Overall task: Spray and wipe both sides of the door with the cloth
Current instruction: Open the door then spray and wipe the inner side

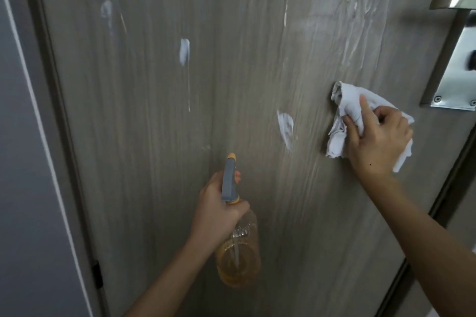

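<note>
Fingers [353, 123] of my right hand [378, 141] curl around the bunched white cloth [347, 108], pressing it against the door [231, 85] near its handle-side edge, just below the metal handle plate [456, 72]. Wet smears above the cloth suggest that patch is already wiped. Foam blobs [184, 51] toward the middle and the hinge-side edge remain, so I judge this face is only partly done and the other side is untouched as far as I can see. My left hand [216, 208] grips the spray bottle [238, 252], nozzle toward the door.
</note>
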{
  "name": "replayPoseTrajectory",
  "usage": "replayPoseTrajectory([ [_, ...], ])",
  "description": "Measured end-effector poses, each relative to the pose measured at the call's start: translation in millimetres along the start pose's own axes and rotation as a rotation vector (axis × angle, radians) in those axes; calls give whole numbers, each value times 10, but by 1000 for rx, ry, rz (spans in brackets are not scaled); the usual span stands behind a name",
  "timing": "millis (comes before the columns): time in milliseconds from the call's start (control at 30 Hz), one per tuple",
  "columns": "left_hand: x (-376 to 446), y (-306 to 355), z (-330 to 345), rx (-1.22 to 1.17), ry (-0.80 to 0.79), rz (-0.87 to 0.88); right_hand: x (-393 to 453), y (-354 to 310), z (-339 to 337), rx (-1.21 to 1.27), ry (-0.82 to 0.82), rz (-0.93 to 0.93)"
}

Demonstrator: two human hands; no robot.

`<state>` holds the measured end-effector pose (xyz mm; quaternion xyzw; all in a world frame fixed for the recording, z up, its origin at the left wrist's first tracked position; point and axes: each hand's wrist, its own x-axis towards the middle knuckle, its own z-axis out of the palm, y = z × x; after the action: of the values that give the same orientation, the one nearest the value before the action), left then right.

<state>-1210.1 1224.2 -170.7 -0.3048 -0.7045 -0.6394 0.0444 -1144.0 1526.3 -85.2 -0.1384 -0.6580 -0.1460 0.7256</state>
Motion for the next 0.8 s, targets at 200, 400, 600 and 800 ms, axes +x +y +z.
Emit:
replayPoseTrajectory([
  [200,4,-211,-391,26,45,-47,622,-664,95,185,133,-283],
  [400,79,-336,-508,1,63,-34,980,-1047,588,42,109,-464],
  [600,189,-478,-408,27,40,-39,965,-1003,634,-10,111,-473],
  [800,199,-516,-298,42,54,-19,961,-1019,629,-6,124,-468],
])
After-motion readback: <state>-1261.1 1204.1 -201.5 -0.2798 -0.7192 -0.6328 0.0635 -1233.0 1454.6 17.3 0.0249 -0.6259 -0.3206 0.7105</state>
